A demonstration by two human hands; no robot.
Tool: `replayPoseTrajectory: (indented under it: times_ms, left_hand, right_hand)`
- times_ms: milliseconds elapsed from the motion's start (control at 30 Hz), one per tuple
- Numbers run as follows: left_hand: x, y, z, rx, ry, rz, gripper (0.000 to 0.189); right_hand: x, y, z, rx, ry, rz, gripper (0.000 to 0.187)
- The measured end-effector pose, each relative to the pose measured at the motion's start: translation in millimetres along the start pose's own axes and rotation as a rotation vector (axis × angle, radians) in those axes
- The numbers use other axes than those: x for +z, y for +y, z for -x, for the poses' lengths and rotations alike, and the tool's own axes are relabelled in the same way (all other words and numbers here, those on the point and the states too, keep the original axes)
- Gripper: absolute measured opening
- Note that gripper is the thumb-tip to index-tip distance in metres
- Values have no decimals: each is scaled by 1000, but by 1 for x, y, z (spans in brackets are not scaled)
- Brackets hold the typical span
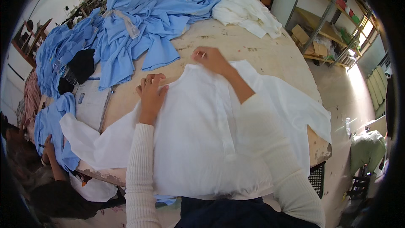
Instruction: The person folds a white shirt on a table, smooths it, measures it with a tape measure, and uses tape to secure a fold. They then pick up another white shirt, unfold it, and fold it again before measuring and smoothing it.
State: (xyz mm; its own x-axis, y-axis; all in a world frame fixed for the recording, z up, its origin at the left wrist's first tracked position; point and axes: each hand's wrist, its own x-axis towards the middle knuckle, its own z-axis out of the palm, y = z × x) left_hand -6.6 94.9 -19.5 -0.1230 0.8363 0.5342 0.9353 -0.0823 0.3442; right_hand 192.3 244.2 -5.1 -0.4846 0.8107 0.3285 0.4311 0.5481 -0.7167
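Note:
A white long-sleeved shirt (190, 126) lies spread on the table in front of me, its placket running down the middle and its neck end away from me. My left hand (151, 95) rests at the shirt's left shoulder edge, fingers bent and apart. Over the neck opening is my right hand (212, 59), blurred, with its fingers curled together. A small pale spot shows at those fingers; whether it is a ring or something held is unclear. The left sleeve stretches toward a co-worker, and the right sleeve reaches the table's right edge.
Blue garments (152, 9) are heaped at the back left, white cloth (245, 9) at the back right. A plastic bottle (65, 71), black cloth (81, 63) and a printed sheet (90, 101) lie left. A co-worker's hand (48, 150) holds a pen-like object over blue cloth. Metal shelving (322, 25) stands right.

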Motion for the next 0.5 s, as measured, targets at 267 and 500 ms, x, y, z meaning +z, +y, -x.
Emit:
replayPoseTrajectory:
  times_ms: [267,500]
  left_hand:
    - [39,75,-60,449,-312,490,20]
    - [68,65,-59,182,-407,459,28]
  right_hand:
    - [-81,14,44,-73,-204,187,22]
    - [-86,19,42,-49,-286,-7,22]
